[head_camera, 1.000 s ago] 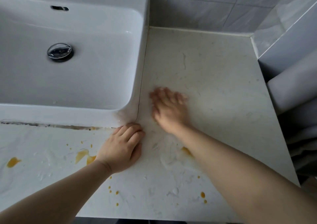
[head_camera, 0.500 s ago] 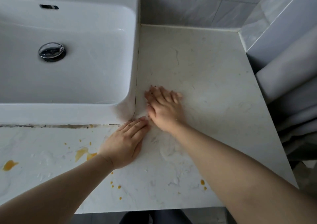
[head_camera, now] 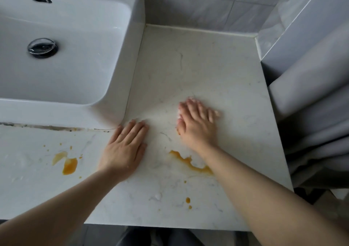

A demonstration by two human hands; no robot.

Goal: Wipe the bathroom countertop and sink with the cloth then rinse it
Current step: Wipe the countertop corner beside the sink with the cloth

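My right hand (head_camera: 198, 123) lies flat on the pale marble countertop (head_camera: 207, 66), fingers spread, right of the sink's front corner. Small bits of white material, probably the cloth (head_camera: 193, 100), peek out at its fingertips; the rest blends with the counter. A faint pale edge runs from that hand toward the sink corner. My left hand (head_camera: 124, 147) rests flat on the counter with its fingertips at the corner of the white sink (head_camera: 117, 72). Orange stains lie left of the left hand (head_camera: 69, 165) and beside my right wrist (head_camera: 190, 162).
The chrome drain plug (head_camera: 42, 47) sits in the basin, the tap base at the top edge. Small orange drops (head_camera: 188, 200) dot the counter near its front edge. A grey curtain (head_camera: 311, 123) hangs along the counter's right side. Grey tiles back the counter.
My right hand has slid to the right, away from the sink corner and my left hand. An orange streak now shows by the right wrist. The left hand has stayed put.
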